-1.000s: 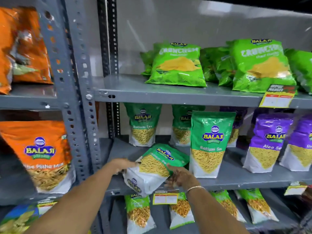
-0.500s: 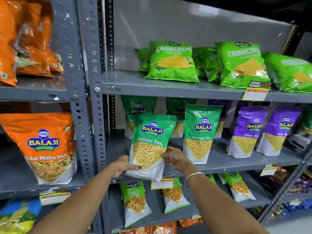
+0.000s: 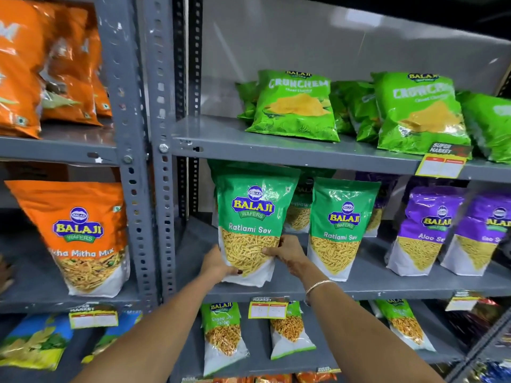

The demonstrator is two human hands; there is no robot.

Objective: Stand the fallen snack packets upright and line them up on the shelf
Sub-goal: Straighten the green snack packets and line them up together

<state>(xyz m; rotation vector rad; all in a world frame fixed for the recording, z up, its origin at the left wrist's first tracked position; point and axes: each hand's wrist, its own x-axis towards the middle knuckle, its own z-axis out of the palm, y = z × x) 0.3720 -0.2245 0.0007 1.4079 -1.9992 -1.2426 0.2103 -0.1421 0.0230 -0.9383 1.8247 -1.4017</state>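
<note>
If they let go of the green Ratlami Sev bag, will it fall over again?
Maybe. The Ratlami Sev packet is tall with a narrow base, so it looks tippy. Its glossy film probably slides easily, which may be why the left hand and right hand pinch both lower corners. The sev sits low, which should help.
</note>
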